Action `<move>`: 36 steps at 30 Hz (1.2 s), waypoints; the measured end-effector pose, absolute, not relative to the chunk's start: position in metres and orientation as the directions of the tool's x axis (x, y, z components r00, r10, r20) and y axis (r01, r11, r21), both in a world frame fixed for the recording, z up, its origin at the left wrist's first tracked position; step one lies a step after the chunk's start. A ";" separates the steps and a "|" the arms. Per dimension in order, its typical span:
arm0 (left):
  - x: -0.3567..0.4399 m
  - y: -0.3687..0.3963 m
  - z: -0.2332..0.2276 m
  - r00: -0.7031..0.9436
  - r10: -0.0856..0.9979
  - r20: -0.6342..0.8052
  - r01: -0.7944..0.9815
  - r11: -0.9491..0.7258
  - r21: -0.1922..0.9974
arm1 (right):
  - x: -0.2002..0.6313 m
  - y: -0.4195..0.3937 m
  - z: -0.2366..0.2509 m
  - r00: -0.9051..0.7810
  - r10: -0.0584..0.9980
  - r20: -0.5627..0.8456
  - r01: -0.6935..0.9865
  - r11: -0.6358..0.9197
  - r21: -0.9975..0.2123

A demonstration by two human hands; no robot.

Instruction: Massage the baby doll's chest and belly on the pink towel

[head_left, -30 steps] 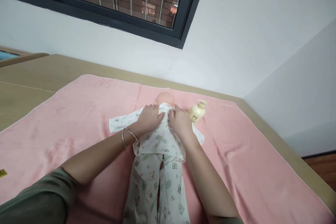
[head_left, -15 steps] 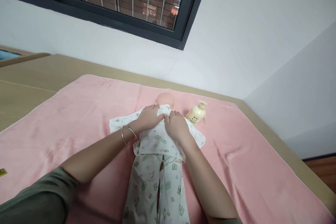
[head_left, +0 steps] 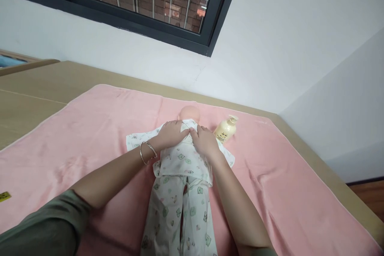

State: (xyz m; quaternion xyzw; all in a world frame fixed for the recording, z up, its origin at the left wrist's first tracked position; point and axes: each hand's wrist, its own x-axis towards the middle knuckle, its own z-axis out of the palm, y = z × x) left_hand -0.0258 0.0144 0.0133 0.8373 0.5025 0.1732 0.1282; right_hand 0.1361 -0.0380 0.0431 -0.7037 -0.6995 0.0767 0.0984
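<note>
A doll lies stretched out with the top of its bare head towards the wall. It wears a white patterned shirt and matching trousers. My left hand rests flat on the left of the shirt's chest, fingers extended towards the shoulder. On the opposite side of the chest lies my right hand, also flattened, its thumb close to my left thumb near the collar. Both hands cover parts of the shirt front and the doll's face is not visible. A pale yellow pump bottle is just beyond my right hand.
Under the doll spreads a pink blanket with some creases, on a tan surface. A white wall and a dark-framed window stand behind it. A small yellow tag shows at the left edge.
The view has shifted very slightly. Both hands stay on the shirt's chest; my right fingers shift a little outward. Doll and bottle stay in place.
</note>
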 end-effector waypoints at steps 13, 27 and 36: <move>-0.017 -0.019 0.017 0.468 0.849 0.247 0.841 -0.513 0.172 | 0.160 -0.023 0.039 0.040 0.997 -0.066 0.910 -0.064 -0.409; -0.024 0.020 0.011 0.389 0.916 0.099 0.841 -0.397 0.368 | 0.112 -0.049 0.044 0.050 0.996 0.080 0.992 -0.041 -0.116; -0.022 0.016 0.008 0.367 0.921 0.132 0.850 -0.390 0.354 | 0.143 -0.028 0.037 0.053 0.998 0.036 0.950 -0.039 -0.309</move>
